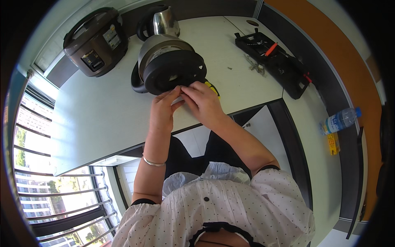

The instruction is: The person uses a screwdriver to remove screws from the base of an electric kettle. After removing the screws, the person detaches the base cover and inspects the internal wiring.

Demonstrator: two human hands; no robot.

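An electric kettle (158, 43) with a silver body lies tipped on the table, its round black base (173, 74) turned toward me and its black handle at the left. At the near edge of that base, my left hand (162, 109) and my right hand (204, 103) meet with fingertips pinched together. Whatever is between the fingers is too small or hidden to make out. Just beyond my right hand lies a yellow-and-black object (212, 88), partly covered by the hand and the kettle.
A brown electric pressure cooker (96, 43) and a shiny metal kettle (166, 22) stand behind. At the far right lies an open black tool case (273, 61) with a red-handled screwdriver (271, 49) and loose metal bits (256, 66). A water bottle (340, 120) lies by a yellow box (333, 143).
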